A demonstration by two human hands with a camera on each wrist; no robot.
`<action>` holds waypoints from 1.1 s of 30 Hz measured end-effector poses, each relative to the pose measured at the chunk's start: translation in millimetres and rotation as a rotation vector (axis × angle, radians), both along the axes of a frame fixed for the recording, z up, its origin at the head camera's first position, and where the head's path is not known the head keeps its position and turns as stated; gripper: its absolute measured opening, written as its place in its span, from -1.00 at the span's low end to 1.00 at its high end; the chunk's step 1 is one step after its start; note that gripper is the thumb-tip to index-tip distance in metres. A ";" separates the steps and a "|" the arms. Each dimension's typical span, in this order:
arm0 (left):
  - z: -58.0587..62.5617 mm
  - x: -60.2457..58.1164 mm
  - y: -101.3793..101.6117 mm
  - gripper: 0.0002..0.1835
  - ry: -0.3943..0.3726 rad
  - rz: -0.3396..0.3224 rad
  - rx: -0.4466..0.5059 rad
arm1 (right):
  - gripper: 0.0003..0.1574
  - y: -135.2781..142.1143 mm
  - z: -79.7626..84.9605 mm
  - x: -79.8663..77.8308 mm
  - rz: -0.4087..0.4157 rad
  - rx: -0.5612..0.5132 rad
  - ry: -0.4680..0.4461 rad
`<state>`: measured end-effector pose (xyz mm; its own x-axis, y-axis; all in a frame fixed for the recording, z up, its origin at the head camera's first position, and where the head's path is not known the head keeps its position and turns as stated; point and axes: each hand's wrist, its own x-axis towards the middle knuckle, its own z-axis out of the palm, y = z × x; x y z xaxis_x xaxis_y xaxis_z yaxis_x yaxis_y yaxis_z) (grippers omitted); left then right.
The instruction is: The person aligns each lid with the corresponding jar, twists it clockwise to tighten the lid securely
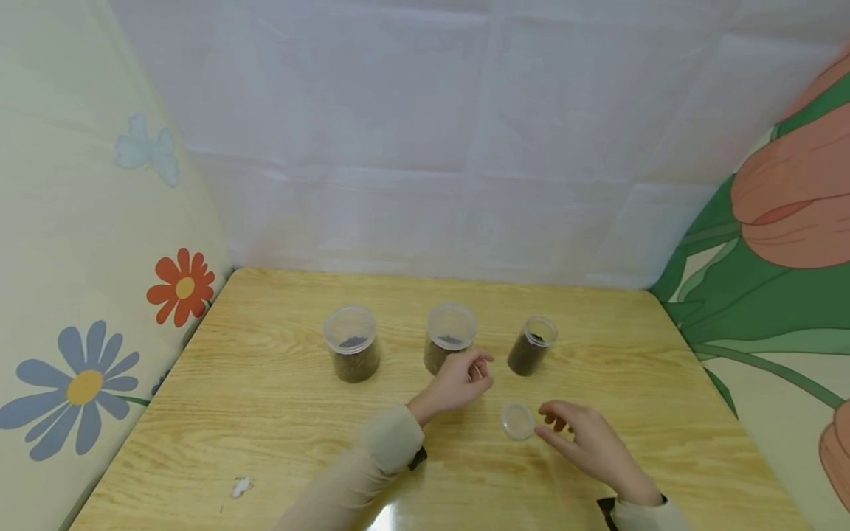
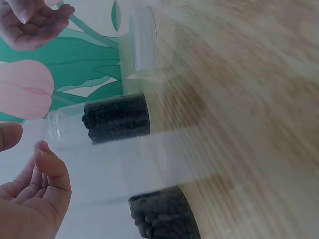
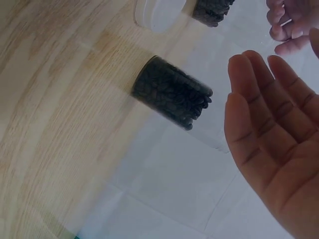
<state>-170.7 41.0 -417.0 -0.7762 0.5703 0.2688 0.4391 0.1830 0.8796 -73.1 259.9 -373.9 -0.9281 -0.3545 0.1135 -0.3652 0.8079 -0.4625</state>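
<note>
My left hand (image 1: 460, 380) hovers in front of the middle jar (image 1: 451, 328), partly covering its base; its fingers hang loosely curled and hold nothing. To its right stands a narrow clear jar (image 1: 528, 352) without a lid, about half full of dark, bean-like pieces (image 2: 119, 117). A round clear plastic lid (image 1: 517, 422) lies on the table in front of this jar. Just right of the lid is my right hand (image 1: 587, 446), fingertips close to its rim. In the right wrist view that hand (image 3: 279, 134) shows relaxed, slightly bent fingers and a bare palm.
A wide jar (image 1: 355, 361) with similar dark contents and its lid on stands at the left of the row. The wooden table (image 1: 265, 413) has a small white patch (image 1: 241, 487) near its front left. White cloth (image 1: 398, 214) hangs behind, with flower-patterned sheets at both sides.
</note>
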 end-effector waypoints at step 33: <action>-16.3 -28.7 75.1 -0.02 -0.263 0.139 -0.108 | -0.72 -5.1 -6.2 1.6 0.054 0.001 -0.093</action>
<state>-199.5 116.1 -433.3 -0.8836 0.4682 -0.0078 0.1636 0.3241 0.9318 -71.4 254.9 -380.2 -0.9143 -0.4040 0.0276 -0.3636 0.7890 -0.4952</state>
